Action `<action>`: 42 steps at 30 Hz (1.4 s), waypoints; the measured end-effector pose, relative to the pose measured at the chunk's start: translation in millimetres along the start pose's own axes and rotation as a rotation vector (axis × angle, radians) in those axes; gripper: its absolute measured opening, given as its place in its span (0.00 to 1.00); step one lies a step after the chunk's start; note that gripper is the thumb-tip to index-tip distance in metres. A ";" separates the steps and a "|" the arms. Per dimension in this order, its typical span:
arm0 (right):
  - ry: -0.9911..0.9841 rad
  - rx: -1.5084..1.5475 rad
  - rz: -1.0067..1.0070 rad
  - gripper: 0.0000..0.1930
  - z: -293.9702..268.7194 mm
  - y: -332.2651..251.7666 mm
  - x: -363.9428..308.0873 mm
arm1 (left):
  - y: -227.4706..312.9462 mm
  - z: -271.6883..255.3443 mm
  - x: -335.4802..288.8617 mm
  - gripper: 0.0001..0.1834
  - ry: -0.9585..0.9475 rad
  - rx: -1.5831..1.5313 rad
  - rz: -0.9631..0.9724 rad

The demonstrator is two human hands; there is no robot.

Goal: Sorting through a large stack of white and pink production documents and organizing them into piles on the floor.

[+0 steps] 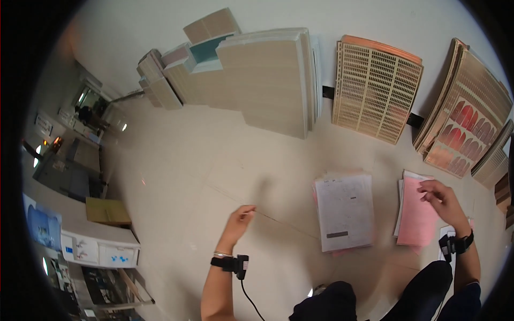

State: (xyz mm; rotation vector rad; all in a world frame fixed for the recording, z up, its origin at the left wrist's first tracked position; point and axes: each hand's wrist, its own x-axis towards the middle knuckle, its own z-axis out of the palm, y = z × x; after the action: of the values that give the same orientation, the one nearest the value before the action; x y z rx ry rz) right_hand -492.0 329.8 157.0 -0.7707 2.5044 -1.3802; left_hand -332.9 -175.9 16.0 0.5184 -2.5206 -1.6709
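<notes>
My left hand [240, 221] hangs above the pale floor, fingers bent and pressed together; I see nothing in it. A stack of white printed sheets [345, 211], with pink edges showing beneath, lies on the floor to its right. Farther right is a second stack, topped by a pink sheet [416, 214] with white paper showing along its left and far edges. Over that sheet's far right part is my right hand [443, 200], its fingers loosely curled and apart, holding nothing. Whether its fingertips touch the paper I cannot tell.
Against the wall lean large beige boards [267, 80], a slotted panel [377, 88] and panels with red and grey oval shapes [466, 128]. A white cabinet [101, 249] with a blue water bottle [43, 224] stands at left. My knees [423, 289] are at the lower edge.
</notes>
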 end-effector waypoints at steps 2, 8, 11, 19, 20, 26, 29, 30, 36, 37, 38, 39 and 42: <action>-0.016 -0.082 -0.055 0.12 19.3 -30.3 5.9 | 38.5 -28.5 12.4 0.14 0.072 -0.079 -0.025; -0.093 -0.090 0.039 0.14 12.8 -105.8 -13.5 | 172.9 -102.2 76.6 0.14 -0.072 0.016 0.008; -0.086 0.037 0.135 0.11 27.1 -118.3 -21.7 | 235.9 -115.4 128.7 0.14 -0.029 -0.106 0.011; -0.132 0.473 0.155 0.12 75.6 -100.3 -7.6 | 291.1 17.2 241.2 0.13 -0.028 -0.262 -0.092; -0.148 0.438 0.146 0.13 81.7 -94.5 -1.3 | 293.9 21.8 247.1 0.13 -0.062 -0.292 -0.101; -0.209 0.367 0.041 0.13 105.5 -84.3 29.8 | 285.0 15.6 318.7 0.23 0.103 -0.463 -0.072; -0.240 0.222 0.044 0.14 102.5 -78.7 37.0 | 282.4 0.2 344.3 0.36 0.234 -0.525 -0.048; -0.186 0.125 0.019 0.14 102.8 -75.9 41.0 | 288.1 -5.7 353.4 0.43 0.305 -0.536 -0.035; 0.001 0.020 0.114 0.12 100.8 -89.9 34.6 | 310.8 -6.0 384.2 0.57 0.487 -0.577 -0.032; 0.013 -0.029 0.135 0.12 99.8 -91.1 30.7 | 313.7 -5.3 388.6 0.57 0.476 -0.589 -0.039; 0.028 -0.051 0.154 0.12 97.7 -90.3 24.4 | 317.1 3.9 396.0 0.57 0.528 -0.555 -0.051; 0.055 -0.072 0.224 0.11 95.1 -90.3 17.3 | 319.6 12.2 401.4 0.58 0.581 -0.518 -0.064; 0.070 -0.096 0.324 0.12 90.1 -100.5 11.9 | 321.0 13.5 403.4 0.58 0.577 -0.511 -0.098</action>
State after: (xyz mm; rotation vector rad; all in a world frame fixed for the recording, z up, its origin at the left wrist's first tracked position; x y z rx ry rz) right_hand -431.3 213.6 191.5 -0.3138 2.6179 -1.2018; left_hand -791.7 -179.5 251.5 0.9097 -1.6235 -1.7754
